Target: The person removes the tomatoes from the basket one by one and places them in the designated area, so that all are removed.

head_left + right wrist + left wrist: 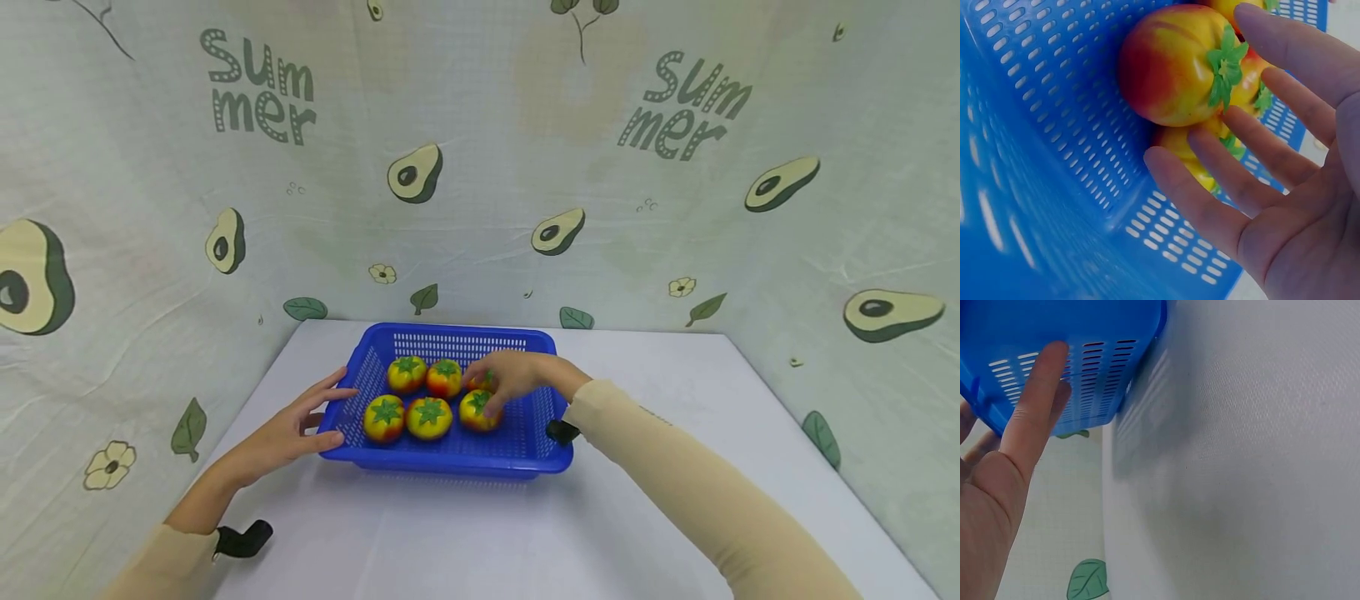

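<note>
A blue plastic basket point(465, 462) holds several yellow-and-red persimmons with green star-shaped leaves. My left hand point(288, 433) is at the basket's left side, fingers spread, thumb along the front left corner of the rim. In the left wrist view an outstretched finger point(1035, 400) lies against the slotted basket wall point(1104, 337). Inside the basket, my right hand point(517, 373) hovers over a front persimmon point(477, 418) and partly covers another persimmon point(491, 381) behind it. Seen from the right wrist, its fingers are loosely extended beside a persimmon point(1172, 65), holding nothing.
The basket stands on a table with a white cover point(645, 433). Behind and beside the table hangs a pale cloth point(480, 108) printed with avocados, leaves and lettering. A black strap piece point(246, 540) sits at the left wrist, another black piece point(562, 431) at the right.
</note>
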A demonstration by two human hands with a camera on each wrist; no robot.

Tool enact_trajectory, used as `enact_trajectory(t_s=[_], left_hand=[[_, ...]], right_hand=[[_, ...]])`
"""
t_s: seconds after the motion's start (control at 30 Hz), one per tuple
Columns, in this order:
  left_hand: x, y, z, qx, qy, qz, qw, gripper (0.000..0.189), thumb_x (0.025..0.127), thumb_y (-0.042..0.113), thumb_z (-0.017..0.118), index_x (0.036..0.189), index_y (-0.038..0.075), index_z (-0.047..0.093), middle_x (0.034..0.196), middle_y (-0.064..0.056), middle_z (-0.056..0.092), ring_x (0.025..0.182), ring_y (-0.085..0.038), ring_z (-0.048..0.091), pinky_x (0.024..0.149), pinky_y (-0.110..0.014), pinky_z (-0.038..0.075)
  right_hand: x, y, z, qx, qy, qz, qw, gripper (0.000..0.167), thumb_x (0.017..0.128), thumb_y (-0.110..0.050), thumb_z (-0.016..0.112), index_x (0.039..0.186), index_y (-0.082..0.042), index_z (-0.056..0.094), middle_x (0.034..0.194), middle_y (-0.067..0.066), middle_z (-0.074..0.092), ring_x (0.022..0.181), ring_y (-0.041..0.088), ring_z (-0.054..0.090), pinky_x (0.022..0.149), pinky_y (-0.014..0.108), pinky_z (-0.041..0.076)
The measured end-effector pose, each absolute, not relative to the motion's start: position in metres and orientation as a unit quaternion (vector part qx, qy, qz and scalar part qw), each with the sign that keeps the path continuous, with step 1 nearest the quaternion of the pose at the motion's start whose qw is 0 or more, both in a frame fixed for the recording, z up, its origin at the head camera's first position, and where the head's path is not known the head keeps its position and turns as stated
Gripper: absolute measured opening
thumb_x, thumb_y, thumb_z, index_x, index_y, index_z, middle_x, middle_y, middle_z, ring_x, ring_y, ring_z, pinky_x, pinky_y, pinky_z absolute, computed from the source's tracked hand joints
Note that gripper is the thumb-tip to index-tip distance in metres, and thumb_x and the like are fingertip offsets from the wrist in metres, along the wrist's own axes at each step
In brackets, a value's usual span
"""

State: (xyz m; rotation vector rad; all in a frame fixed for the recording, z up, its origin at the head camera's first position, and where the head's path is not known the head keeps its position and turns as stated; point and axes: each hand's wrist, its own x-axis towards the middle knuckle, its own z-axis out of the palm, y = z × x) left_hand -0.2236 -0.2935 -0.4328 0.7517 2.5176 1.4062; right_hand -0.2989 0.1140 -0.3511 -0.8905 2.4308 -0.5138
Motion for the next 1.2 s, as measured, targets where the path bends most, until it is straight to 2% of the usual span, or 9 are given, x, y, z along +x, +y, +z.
enact_trajectory(t_s=[0.23,0.4,0.57,0.73,0.8,0.9,1.0,1.07,1.2], left_hand=[[-0.224,-0.295,-0.435,0.248,0.840,0.476,0.080,0.061,0.102,0.017,0.069,0.159,0.015,0.048,0.179,-0.012,0.005,0.143,-0.060,0.043,0.100,-0.046,0.060],[-0.223,-0.295,-0.435,0.250,0.842,0.473,0.075,0.061,0.102,0.016,0.069,0.159,0.014,0.048,0.179,-0.012,0.005,0.142,-0.060,0.044,0.102,-0.051,0.058],[-0.224,-0.293,-0.436,0.250,0.839,0.477,0.074,0.061,0.102,0.016,0.069,0.159,0.014,0.047,0.180,-0.011,0.005,0.144,-0.062,0.041,0.104,-0.064,0.053],[-0.223,-0.295,-0.436,0.250,0.840,0.475,0.075,0.061,0.103,0.018,0.068,0.160,0.015,0.047,0.180,-0.010,0.004,0.147,-0.061,0.036,0.107,-0.070,0.049],[-0.222,-0.297,-0.436,0.250,0.841,0.474,0.077,0.062,0.103,0.018,0.068,0.160,0.016,0.046,0.180,-0.010,0.003,0.147,-0.060,0.037,0.108,-0.063,0.051],[-0.222,-0.299,-0.436,0.249,0.838,0.477,0.085,0.062,0.103,0.017,0.068,0.161,0.017,0.045,0.180,-0.009,0.003,0.146,-0.060,0.040,0.106,-0.042,0.056],[-0.223,-0.300,-0.436,0.249,0.836,0.480,0.089,0.063,0.103,0.017,0.068,0.161,0.017,0.045,0.180,-0.009,0.002,0.145,-0.059,0.041,0.101,-0.025,0.055],[-0.223,-0.299,-0.435,0.248,0.836,0.481,0.090,0.063,0.103,0.018,0.069,0.161,0.017,0.045,0.180,-0.009,0.003,0.145,-0.059,0.042,0.100,-0.023,0.055],[-0.223,-0.297,-0.435,0.249,0.835,0.481,0.092,0.063,0.103,0.017,0.069,0.161,0.016,0.044,0.180,-0.009,0.002,0.145,-0.059,0.042,0.102,-0.030,0.056]], right_hand=[[-0.298,0.107,-0.356,-0.320,0.893,-0.179,0.261,0.058,0.091,-0.020,0.086,0.145,-0.020,0.065,0.153,0.004,0.059,0.144,0.028,0.050,0.122,0.050,0.041],[-0.296,0.102,-0.361,-0.329,0.891,-0.169,0.265,0.051,0.092,-0.014,0.084,0.141,-0.021,0.069,0.157,0.005,0.054,0.147,0.030,0.047,0.123,0.052,0.039],[-0.298,0.100,-0.366,-0.323,0.890,-0.170,0.271,0.050,0.091,-0.012,0.085,0.137,-0.025,0.071,0.152,0.003,0.057,0.144,0.030,0.049,0.120,0.050,0.043],[-0.299,0.097,-0.368,-0.323,0.889,-0.170,0.275,0.048,0.091,-0.010,0.085,0.134,-0.026,0.070,0.147,0.001,0.060,0.139,0.026,0.052,0.118,0.046,0.047],[-0.299,0.096,-0.369,-0.326,0.888,-0.171,0.276,0.047,0.091,-0.009,0.085,0.132,-0.026,0.070,0.145,0.001,0.061,0.136,0.025,0.054,0.117,0.045,0.048],[-0.299,0.094,-0.369,-0.328,0.887,-0.170,0.276,0.047,0.090,-0.008,0.085,0.131,-0.026,0.070,0.142,0.001,0.062,0.134,0.024,0.055,0.115,0.044,0.050],[-0.299,0.094,-0.368,-0.328,0.887,-0.169,0.276,0.046,0.090,-0.008,0.085,0.130,-0.026,0.070,0.140,0.001,0.063,0.133,0.024,0.055,0.115,0.044,0.050],[-0.298,0.094,-0.367,-0.328,0.888,-0.167,0.277,0.046,0.090,-0.008,0.085,0.130,-0.026,0.070,0.139,0.002,0.063,0.132,0.024,0.055,0.115,0.045,0.050],[-0.298,0.096,-0.364,-0.323,0.890,-0.161,0.279,0.046,0.091,-0.009,0.085,0.131,-0.027,0.069,0.142,0.001,0.062,0.134,0.024,0.055,0.114,0.044,0.051]])
